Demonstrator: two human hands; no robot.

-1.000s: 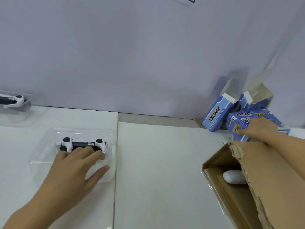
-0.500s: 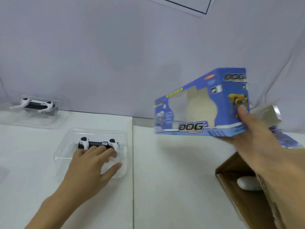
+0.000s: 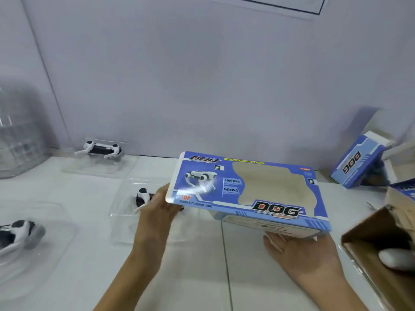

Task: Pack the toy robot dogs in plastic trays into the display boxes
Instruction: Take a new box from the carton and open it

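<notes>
A blue windowed display box [image 3: 247, 189] marked DOG hangs over the middle of the white table, its window facing up and empty. My right hand [image 3: 298, 250] holds it from underneath at the near right corner. My left hand [image 3: 157, 209] grips its left end. Just behind that hand lies a white and black toy robot dog [image 3: 143, 196] in a clear plastic tray [image 3: 125, 218], partly hidden by my hand and the box.
Two more dogs in clear trays lie at the back [image 3: 101, 150] and at the near left [image 3: 18, 232]. A stack of clear trays [image 3: 18, 140] stands far left. Another blue box [image 3: 357, 162] leans at the right, by an open cardboard carton [image 3: 381, 248].
My right hand brought the blue box from the right down to the table's middle, window now up. My left hand left the dog in the tray and took the box's left end.
</notes>
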